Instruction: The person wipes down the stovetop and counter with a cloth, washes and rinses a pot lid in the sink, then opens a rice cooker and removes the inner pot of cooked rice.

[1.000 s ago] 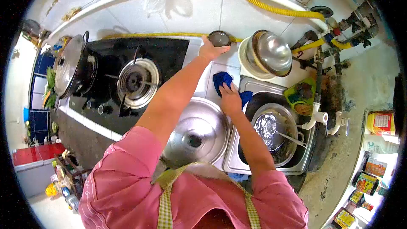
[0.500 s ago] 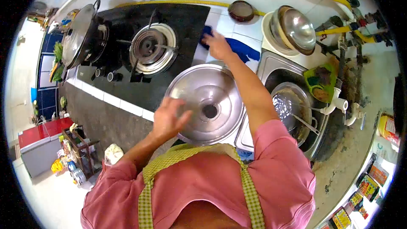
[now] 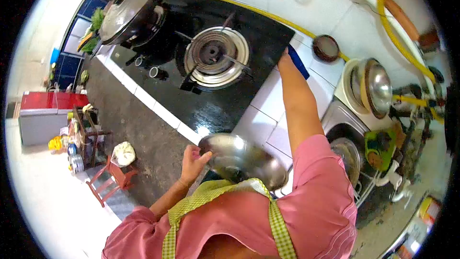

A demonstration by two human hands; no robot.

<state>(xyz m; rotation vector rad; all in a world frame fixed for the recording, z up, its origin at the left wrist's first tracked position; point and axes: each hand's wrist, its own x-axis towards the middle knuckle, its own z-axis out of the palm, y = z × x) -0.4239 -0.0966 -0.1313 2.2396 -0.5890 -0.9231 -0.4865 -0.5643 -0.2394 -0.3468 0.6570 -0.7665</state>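
My left hand [image 3: 193, 164] grips the left rim of a shiny round metal basin [image 3: 247, 163], its thumb over the edge. The basin is tilted close to my apron, and motion blurs it. With my arm stretched forward, my right hand [image 3: 284, 58] is at the right edge of the black gas stove [image 3: 191, 105]. A dark blue cloth [image 3: 299, 63] is under and beside this hand, on the white tiles [image 3: 282, 110]. My right fingers are mostly hidden, but they appear closed on the cloth.
A lidded wok [image 3: 129, 12] sits on the far-left burner. Behind the stove runs a yellow hose [image 3: 268, 15], near a small brown round dish [image 3: 326, 48]. Stacked bowls [image 3: 376, 88] stand by the sink [image 3: 335, 115], which holds a metal pan [image 3: 347, 156]. A red stool [image 3: 112, 175] is at left.
The basin has tilted and come down toward me, with my left hand now at its rim. My right hand has moved along the tiles to the stove's edge with the cloth. The view has turned left.
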